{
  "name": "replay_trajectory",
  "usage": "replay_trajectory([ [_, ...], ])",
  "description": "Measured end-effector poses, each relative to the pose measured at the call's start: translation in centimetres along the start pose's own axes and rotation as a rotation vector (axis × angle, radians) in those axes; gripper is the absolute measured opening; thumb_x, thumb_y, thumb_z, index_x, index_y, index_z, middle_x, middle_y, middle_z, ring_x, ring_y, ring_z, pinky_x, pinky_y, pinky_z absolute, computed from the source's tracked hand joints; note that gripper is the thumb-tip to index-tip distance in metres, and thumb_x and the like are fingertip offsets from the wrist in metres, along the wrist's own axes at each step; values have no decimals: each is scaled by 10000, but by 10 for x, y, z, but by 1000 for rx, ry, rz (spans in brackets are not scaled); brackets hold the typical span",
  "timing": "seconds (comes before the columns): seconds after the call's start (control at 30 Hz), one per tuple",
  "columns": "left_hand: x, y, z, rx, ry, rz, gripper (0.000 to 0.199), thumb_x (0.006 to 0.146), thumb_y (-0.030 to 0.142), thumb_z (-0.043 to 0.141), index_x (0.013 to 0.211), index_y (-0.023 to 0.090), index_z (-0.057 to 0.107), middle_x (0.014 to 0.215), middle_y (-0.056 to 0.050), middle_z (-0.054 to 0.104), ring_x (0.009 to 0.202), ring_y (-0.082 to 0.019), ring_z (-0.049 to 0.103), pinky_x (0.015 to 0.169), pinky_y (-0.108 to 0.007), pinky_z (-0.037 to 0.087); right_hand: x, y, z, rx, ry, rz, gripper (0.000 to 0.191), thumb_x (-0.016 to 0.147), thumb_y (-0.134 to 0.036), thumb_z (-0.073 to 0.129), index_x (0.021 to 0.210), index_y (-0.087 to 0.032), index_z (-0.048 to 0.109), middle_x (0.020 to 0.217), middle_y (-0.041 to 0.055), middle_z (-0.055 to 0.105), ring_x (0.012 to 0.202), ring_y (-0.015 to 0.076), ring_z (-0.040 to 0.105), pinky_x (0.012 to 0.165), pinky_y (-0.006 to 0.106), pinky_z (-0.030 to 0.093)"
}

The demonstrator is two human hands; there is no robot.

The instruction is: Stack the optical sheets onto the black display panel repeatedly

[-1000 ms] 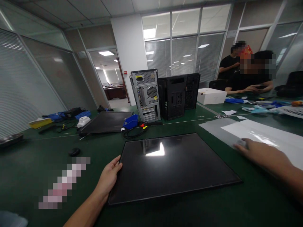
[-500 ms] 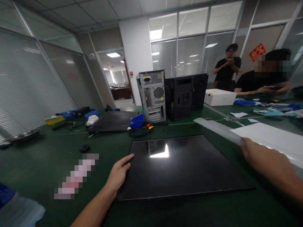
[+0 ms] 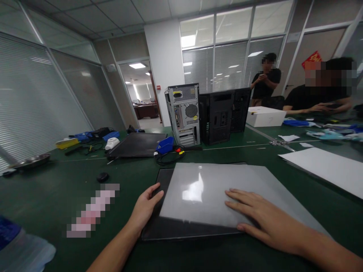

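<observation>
Grey sheet, under the right hand, overlaps the black panel.

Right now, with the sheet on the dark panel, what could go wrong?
The pale sheet lies askew on the dark panel, leaving its left and near edges partly bare, so those parts might get scratched. The sheet also seems to overhang the panel's right side and could catch or slide. The right hand rests on the sheet, so a sideways push might rub the panel.
</observation>
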State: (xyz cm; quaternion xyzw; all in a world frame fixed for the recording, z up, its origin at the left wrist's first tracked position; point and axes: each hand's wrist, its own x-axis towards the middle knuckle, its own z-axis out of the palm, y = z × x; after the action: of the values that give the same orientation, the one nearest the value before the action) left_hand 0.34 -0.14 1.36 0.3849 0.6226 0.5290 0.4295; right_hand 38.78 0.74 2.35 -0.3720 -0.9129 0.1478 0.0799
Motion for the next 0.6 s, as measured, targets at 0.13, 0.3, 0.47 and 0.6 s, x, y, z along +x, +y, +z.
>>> replay_trajectory([
  [0.13, 1, -2, 0, 19, -38, -8, 670, 604, 251, 797, 1237, 169, 595, 1257, -128, 630, 1008, -252, 646, 840, -330, 501, 2, -20, -3, 33, -90, -64, 525, 918, -492, 393, 1427, -432, 279, 1518, -49, 196, 1383, 267, 224, 1121, 549, 206],
  [0.3, 2, -4, -1, 18, -97, -27, 653, 641, 156, 709, 1278, 164, 565, 1197, -104, 666, 826, -201, 675, 729, -298, 511, 2, -1, -7, 18, 44, -90, 556, 889, -463, 469, 1420, -405, 318, 1534, -60, 121, 1394, 276, 182, 1134, 521, 197],
  [0.47, 1, -3, -1, 31, -46, -150, 624, 637, 78, 576, 1247, 210, 607, 895, -36, 751, 553, -160, 627, 578, -281, 491, -31, 115, -26, -294, 492, 364, 523, 856, -481, 479, 1349, -307, 462, 1531, -50, 172, 1395, 308, 147, 1155, 513, 113],
  [0.6, 0, -2, 0, 15, -13, -148, 508, 670, 133, 634, 1170, 219, 665, 931, -49, 753, 676, -190, 668, 655, -291, 510, -93, 216, -40, -305, 624, 717, 575, 779, -474, 532, 1263, -168, 484, 1484, 143, 255, 1347, 446, 168, 1078, 639, 164],
])
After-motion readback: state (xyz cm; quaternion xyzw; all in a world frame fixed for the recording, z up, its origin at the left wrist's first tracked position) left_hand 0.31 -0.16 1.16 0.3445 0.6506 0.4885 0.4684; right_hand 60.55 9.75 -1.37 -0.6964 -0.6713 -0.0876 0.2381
